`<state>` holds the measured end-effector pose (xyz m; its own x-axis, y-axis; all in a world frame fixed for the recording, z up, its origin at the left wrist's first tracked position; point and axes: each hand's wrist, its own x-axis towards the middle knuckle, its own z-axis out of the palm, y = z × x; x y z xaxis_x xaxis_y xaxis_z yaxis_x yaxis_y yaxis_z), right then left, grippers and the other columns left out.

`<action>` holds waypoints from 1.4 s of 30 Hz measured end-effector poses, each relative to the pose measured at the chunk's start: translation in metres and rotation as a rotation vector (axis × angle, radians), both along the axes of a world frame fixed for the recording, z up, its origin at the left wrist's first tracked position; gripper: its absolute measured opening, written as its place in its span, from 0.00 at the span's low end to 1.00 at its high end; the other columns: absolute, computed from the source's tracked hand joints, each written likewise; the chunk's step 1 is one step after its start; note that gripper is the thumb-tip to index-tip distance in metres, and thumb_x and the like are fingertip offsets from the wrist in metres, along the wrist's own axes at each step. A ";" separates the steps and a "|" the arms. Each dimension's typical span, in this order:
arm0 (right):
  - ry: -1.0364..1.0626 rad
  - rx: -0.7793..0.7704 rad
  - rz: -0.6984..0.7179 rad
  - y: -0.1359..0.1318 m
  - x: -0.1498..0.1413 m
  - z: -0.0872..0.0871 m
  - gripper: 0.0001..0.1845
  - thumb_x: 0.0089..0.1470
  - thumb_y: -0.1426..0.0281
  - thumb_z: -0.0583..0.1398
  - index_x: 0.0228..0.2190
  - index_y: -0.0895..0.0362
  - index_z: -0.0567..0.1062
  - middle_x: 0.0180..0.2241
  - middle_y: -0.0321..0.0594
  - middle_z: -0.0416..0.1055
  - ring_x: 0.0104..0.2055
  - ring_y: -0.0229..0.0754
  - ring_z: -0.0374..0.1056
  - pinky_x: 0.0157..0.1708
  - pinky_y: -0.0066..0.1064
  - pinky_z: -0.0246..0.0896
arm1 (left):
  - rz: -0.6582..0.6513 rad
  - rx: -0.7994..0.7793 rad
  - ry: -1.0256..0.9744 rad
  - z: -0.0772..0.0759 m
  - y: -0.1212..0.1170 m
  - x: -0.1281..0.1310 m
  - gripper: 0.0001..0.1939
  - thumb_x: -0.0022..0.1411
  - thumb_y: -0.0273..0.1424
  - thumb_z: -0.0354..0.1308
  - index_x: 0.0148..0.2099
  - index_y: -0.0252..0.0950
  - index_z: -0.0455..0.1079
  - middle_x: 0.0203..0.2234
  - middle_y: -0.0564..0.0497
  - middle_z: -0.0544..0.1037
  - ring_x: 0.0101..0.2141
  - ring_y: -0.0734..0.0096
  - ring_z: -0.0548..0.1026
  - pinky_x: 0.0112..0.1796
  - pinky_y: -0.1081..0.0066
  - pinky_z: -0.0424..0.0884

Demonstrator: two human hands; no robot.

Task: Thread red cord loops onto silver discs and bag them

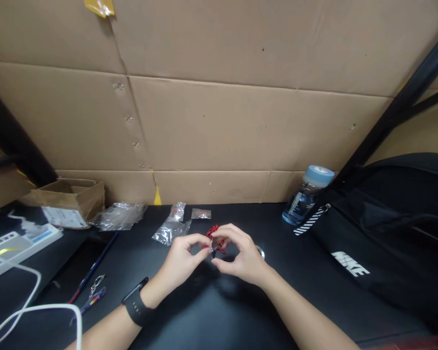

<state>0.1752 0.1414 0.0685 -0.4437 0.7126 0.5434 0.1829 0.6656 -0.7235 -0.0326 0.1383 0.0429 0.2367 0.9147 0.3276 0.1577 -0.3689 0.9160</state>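
While left hand (186, 255), narrow at the fingertips, and right hand (244, 255), slightly wider, hold a small shiny piece (213, 248) between them, red-and-black wire (212, 231) bunched right behind the fingers, clear plastic bags (172, 230) beyond to their left, blue-lidded bottle (301, 205) well apart to their right

Passage: black tabletop (306, 262) between right hand (243, 253) and black fabric bag (379, 233). Obstacles: blue-lidded clear bottle (300, 203); looped white cable (58, 306), left; brown cardboard wall (211, 126), rear.
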 end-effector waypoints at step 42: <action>-0.024 0.170 -0.081 0.005 0.006 -0.003 0.06 0.59 0.74 0.63 0.39 0.53 0.78 0.46 0.46 0.78 0.44 0.45 0.76 0.44 0.38 0.74 | -0.267 -0.307 -0.291 -0.002 0.007 -0.001 0.29 0.55 0.34 0.74 0.58 0.38 0.70 0.48 0.44 0.80 0.50 0.61 0.79 0.54 0.61 0.74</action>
<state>0.1810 0.1463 0.0651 -0.4028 0.6453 0.6492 0.2563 0.7604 -0.5968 -0.0338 0.1456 0.0409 0.4147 0.8992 0.1399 -0.1835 -0.0679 0.9807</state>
